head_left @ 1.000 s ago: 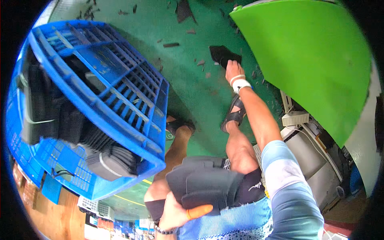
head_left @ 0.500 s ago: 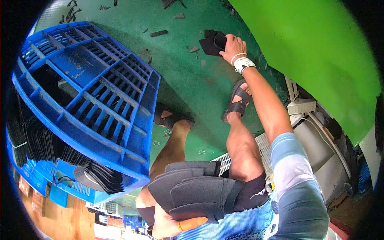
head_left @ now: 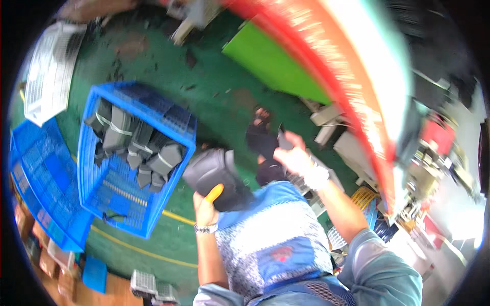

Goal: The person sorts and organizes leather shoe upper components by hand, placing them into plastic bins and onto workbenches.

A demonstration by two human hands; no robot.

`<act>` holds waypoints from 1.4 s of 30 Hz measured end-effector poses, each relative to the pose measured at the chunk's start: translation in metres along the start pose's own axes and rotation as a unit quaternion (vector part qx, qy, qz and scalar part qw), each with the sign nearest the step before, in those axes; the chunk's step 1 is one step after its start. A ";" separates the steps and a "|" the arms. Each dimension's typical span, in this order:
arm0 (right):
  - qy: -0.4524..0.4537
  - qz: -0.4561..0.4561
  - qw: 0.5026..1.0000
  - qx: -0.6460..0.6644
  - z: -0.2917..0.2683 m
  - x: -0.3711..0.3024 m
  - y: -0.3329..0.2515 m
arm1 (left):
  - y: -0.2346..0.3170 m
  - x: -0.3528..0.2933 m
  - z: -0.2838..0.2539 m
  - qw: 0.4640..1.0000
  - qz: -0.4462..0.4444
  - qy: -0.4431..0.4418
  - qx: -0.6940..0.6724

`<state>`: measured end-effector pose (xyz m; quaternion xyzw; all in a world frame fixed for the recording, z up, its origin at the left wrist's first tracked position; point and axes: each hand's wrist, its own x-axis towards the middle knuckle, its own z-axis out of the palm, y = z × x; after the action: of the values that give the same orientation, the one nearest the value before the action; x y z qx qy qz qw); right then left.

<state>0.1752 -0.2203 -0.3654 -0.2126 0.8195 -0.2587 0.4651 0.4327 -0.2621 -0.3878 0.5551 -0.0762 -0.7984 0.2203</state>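
My left hand (head_left: 205, 210), with an orange cover on its thumb, is closed on a stack of dark grey flat pieces (head_left: 212, 176) held above my lap. Their look is soft and felt-like, with rounded edges. My right hand (head_left: 296, 157), a white band round its wrist, is closed on a small dark piece (head_left: 281, 136) in front of the apron. Motion blurs its fingers, and most of that piece is hidden. Left of my left hand stands a blue crate (head_left: 153, 217) with several banded bundles of similar grey pieces (head_left: 119, 127) inside.
Another blue crate (head_left: 43, 191) lies farther left, below a white slatted crate (head_left: 51, 76). A green panel (head_left: 278, 66) and a blurred red-edged sheet (head_left: 347, 92) stand close on the right. Dark scraps lie about the green floor (head_left: 168, 66).
My right hand has come up from the floor with a dark piece. My left hand has raised the stack off my lap. The view has risen and shows more of the room.
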 end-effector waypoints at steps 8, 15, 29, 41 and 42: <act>0.035 -0.310 0.823 -0.475 -0.193 -0.160 -0.130 | 0.109 -0.113 0.114 0.963 0.008 -0.209 0.169; 0.132 -0.333 0.711 -0.605 -0.289 -0.070 -0.103 | 0.120 -0.129 0.245 0.920 0.042 -0.277 0.275; 0.413 -0.067 0.893 -0.163 -0.286 -0.044 -0.094 | 0.129 -0.092 0.312 0.928 0.074 -0.243 0.274; 0.305 -0.232 0.827 -0.410 -0.304 -0.024 -0.107 | 0.186 -0.063 0.387 0.836 -0.041 -0.389 0.385; 0.413 -0.247 0.810 -0.336 -0.300 -0.039 -0.116 | 0.188 -0.068 0.392 0.837 -0.030 -0.387 0.387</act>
<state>-0.0554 -0.2193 -0.1384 -0.4238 0.8900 -0.1369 -0.0974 0.1422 -0.4482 -0.1151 0.2431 -0.4409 -0.8599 -0.0840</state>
